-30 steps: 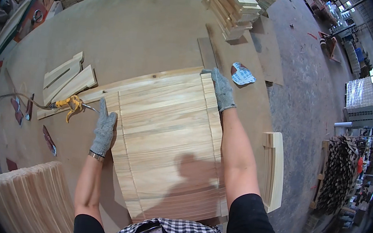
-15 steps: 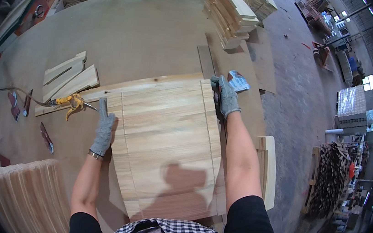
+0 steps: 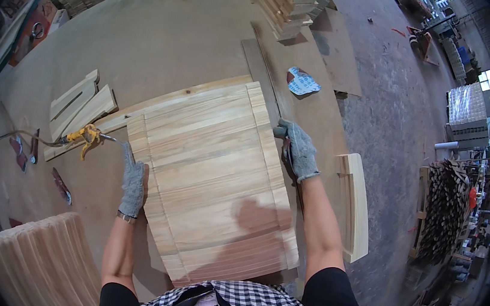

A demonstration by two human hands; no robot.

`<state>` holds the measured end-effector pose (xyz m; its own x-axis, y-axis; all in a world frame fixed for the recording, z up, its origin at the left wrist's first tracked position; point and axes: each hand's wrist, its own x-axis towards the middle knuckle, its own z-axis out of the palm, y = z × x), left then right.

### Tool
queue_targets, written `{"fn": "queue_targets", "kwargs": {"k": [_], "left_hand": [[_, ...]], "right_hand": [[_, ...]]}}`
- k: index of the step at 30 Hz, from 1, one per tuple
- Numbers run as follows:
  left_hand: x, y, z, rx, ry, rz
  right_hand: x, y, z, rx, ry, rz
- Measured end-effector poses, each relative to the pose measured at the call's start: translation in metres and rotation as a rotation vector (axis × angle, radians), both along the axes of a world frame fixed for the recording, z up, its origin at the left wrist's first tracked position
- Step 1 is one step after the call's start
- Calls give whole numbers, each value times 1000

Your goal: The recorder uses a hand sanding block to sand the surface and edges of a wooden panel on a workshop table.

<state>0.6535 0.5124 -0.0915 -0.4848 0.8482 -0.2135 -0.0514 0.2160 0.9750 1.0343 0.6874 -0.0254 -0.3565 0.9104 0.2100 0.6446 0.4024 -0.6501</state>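
Left hand (image 3: 132, 188): gloved, fingers (image 3: 127, 154) nearly straight and pointing forward, closed round nothing; its inner side lies along the left edge of the boards.
Right hand (image 3: 302, 153): gloved, fingers partly curled just beside the right edge (whether they grip anything is hidden).
Forearms: both reach forward, the left (image 3: 119, 247) and right (image 3: 323, 222) flanking the boards.
Boards (image 3: 212, 179): on the surface (image 3: 168, 35), between the hands.
Air gun (image 3: 87, 135): yellow, nozzle near the left fingertips.
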Motion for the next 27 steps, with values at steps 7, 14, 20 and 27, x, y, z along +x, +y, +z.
{"fn": "queue_targets", "kwargs": {"k": [7,14,20,27], "left_hand": [[8,5,36,98,-357,62],[22,-29,34,182,-353,-11],[27,-19,24,184,-405,27],[13,-16,24,119,-449,40]], "right_hand": [[-5,-2,-39,59,32,-29],[-12,-3,-7,-894,847,-439],[1,7,-60,-358,536,-208],[-6,1,-46,-663,826,-358]]}}
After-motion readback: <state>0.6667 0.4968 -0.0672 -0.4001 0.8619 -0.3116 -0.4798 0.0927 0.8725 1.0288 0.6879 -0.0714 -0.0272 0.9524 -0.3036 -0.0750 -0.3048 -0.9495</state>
